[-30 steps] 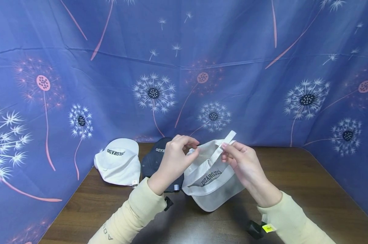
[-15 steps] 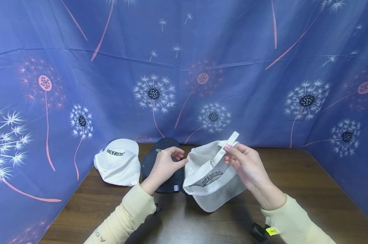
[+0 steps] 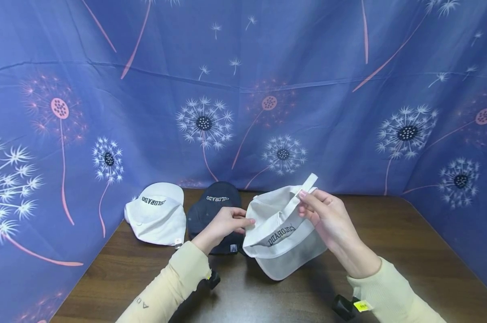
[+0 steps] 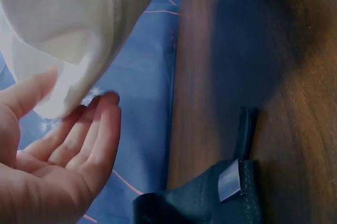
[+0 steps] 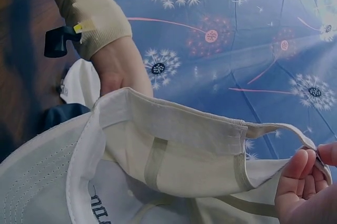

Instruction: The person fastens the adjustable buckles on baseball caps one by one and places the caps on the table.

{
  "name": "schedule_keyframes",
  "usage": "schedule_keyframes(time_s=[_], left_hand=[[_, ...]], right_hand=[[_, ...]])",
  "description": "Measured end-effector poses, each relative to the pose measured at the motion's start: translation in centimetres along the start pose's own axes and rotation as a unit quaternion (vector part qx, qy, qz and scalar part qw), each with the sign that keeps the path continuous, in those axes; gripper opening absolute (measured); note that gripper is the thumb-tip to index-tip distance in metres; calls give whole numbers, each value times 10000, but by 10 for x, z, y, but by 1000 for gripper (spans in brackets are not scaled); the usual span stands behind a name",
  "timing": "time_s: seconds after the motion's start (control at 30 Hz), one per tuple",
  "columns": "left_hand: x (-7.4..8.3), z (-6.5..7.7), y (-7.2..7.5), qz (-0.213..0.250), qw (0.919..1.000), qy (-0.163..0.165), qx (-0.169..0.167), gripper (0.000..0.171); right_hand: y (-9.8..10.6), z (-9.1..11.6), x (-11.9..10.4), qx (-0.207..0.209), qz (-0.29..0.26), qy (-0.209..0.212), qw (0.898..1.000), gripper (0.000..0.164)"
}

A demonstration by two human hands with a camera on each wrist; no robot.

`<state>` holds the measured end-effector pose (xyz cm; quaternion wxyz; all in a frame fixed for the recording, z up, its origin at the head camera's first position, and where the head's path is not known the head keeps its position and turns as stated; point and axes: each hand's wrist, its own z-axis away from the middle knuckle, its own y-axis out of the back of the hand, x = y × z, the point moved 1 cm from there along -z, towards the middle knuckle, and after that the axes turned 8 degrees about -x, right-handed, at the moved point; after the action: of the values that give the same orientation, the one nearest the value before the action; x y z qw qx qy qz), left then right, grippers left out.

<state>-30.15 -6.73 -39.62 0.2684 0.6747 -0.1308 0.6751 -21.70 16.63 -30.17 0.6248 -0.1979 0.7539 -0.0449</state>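
A white baseball cap [image 3: 281,224] is tilted above the table, its inside facing me and its brim pointing down toward the front. Mirrored COLORADO lettering shows inside it. My right hand [image 3: 328,220] pinches the back strap [image 5: 284,129] between thumb and fingers; the strap's free end sticks up past the thumb. At the cap's left side, my left hand [image 3: 226,224] holds the edge of the crown. In the left wrist view its thumb [image 4: 34,89] lies over the white fabric, with the fingers on the far side.
Behind my left hand a dark navy cap [image 3: 207,206] lies on the wooden table [image 3: 397,251]. Left of it is another white cap [image 3: 156,220], also lettered COLORADO. A blue dandelion-print cloth [image 3: 328,112] hangs around the table. Black wrist cameras [image 3: 343,307] hang under both sleeves.
My left hand has come down from beside the strap, first leftward, then in to the cap's left side edge. The right hand has shifted slightly right, still pinching the strap.
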Motion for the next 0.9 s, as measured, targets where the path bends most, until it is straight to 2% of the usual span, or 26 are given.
schedule_keyframes(time_s=[0.13, 0.3, 0.5, 0.7, 0.9], left_hand=[[-5, -5, -3, 225, 9993, 36, -288, 38], [-4, -8, -8, 229, 9994, 17, -274, 38], [9, -10, -9, -135, 9997, -106, 163, 31], [23, -11, -5, -450, 9966, -286, 635, 28], [37, -11, 3, -535, 9916, -704, 945, 24]], right_hand=[[0, -1, -1, -9, -21, -22, 10000, 16], [0, 0, -5, -82, -77, 24, 9999, 16], [1, 4, -12, -231, -167, 223, 9993, 14], [1, 8, -18, -374, -197, 434, 9982, 15], [2, 12, -20, -582, -141, 656, 9960, 19]])
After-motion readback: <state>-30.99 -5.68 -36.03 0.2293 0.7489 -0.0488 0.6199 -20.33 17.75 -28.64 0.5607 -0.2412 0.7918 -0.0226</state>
